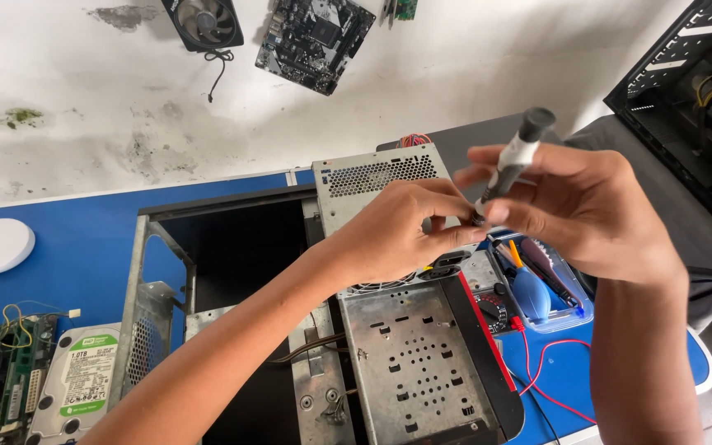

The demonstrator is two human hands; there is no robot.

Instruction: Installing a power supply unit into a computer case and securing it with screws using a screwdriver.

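Two bare hands meet above an open grey metal computer case (405, 371) that lies on a blue table (84, 247). The right hand (595, 210) grasps a slim screwdriver with a white body and dark grey cap (517, 156), tilted with the cap up and to the right, the fingers closed around its shaft. The left hand (397, 235) has its fingertips pinched at the lower tip of this screwdriver; what is between them is too small to tell. Just behind the hands stands a perforated grey power supply box (372, 177). Beside the case, at the right, a clear plastic tray (574, 317) holds a blue rubber air blower (531, 292). At the left lie a hard disk with a green label (84, 379) and a green circuit board (6, 371). A black fan (205, 23) hangs on the stained white wall (84, 99)
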